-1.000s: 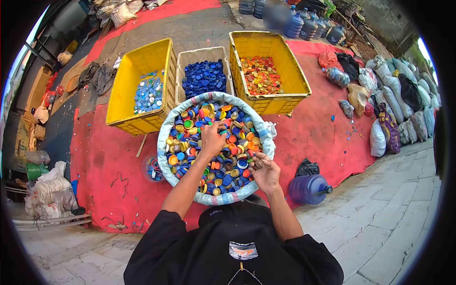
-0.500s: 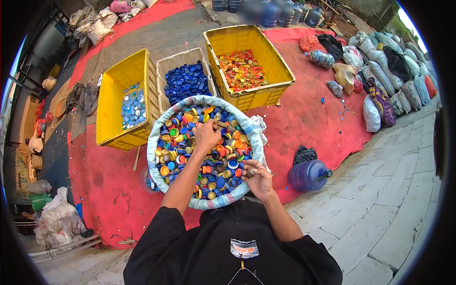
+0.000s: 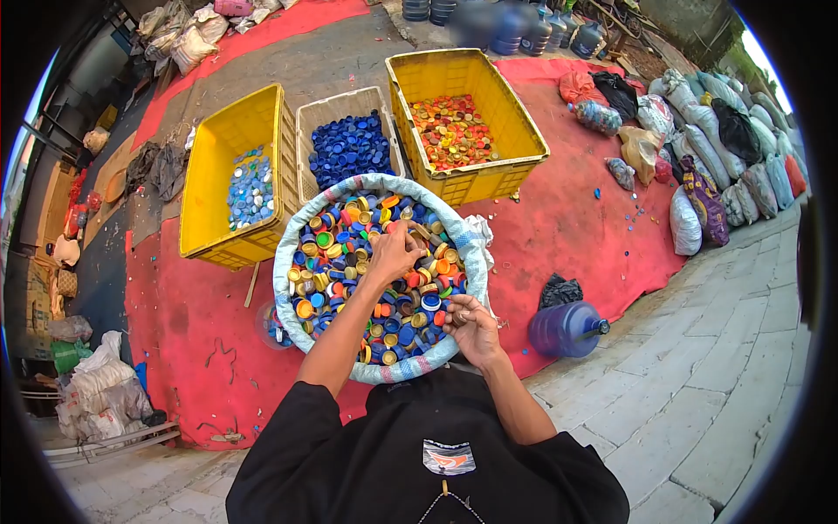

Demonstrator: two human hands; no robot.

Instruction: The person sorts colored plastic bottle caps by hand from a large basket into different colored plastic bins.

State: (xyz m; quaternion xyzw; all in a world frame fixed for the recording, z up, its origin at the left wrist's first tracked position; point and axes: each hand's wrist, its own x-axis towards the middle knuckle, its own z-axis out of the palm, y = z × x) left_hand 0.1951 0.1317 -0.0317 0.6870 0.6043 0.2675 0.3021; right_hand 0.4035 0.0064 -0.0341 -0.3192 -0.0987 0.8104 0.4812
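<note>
caps (image 3: 349, 253) in sack (image 3: 288, 262), crates (image 3: 467, 74) behind

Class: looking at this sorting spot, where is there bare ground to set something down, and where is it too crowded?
Free: the red mat between the orange-cap crate and the blue jug, and the paving beyond. Crowded: the mixed-cap sack, where both hands work, and the crates packed above it.

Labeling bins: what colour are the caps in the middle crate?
Dark blue caps fill the pale middle crate, clearest in the head view.
</note>
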